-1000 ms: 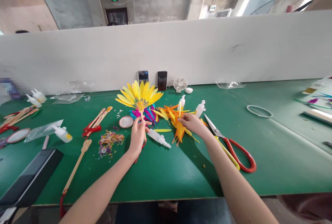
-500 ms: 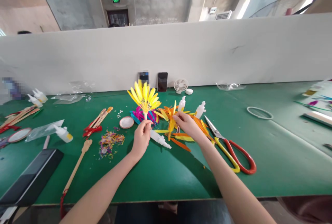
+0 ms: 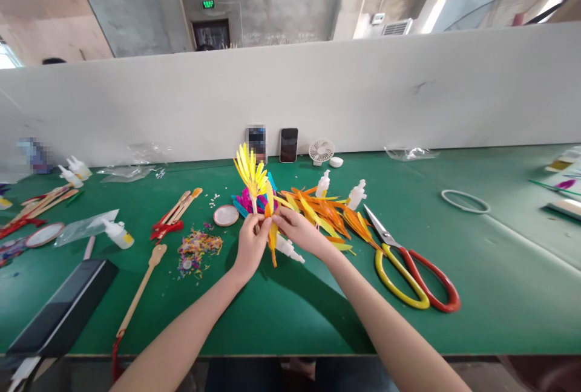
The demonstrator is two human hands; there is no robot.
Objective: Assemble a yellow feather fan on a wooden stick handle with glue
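Observation:
My left hand (image 3: 249, 250) is closed around the pale stem of a fan-shaped bundle of yellow feathers (image 3: 250, 173), held upright above the table. Close beside it, fingertips nearly touching, my right hand (image 3: 299, 233) pinches a yellow-and-orange feather (image 3: 273, 248) near the bundle's stem. Whether the left fingertips also touch this feather, I cannot tell. A white squeeze bottle (image 3: 289, 249) lies behind the hands, partly hidden. Loose orange and yellow feathers (image 3: 324, 213) are heaped to the right, and purple and blue ones (image 3: 244, 199) lie behind the bundle.
Large scissors (image 3: 408, 277) with red and yellow handles lie open at right. White bottles (image 3: 356, 195) stand behind the feathers. To the left are colourful scraps (image 3: 197, 250), a shallow round dish (image 3: 226, 216), a wooden stick (image 3: 141, 289) and a black box (image 3: 66, 307). A white partition (image 3: 204, 101) bounds the table.
My right hand has moved left from the feather heap to my left hand, bringing a yellow-and-orange feather. The yellow bundle has turned and looks narrower. The view has shifted slightly.

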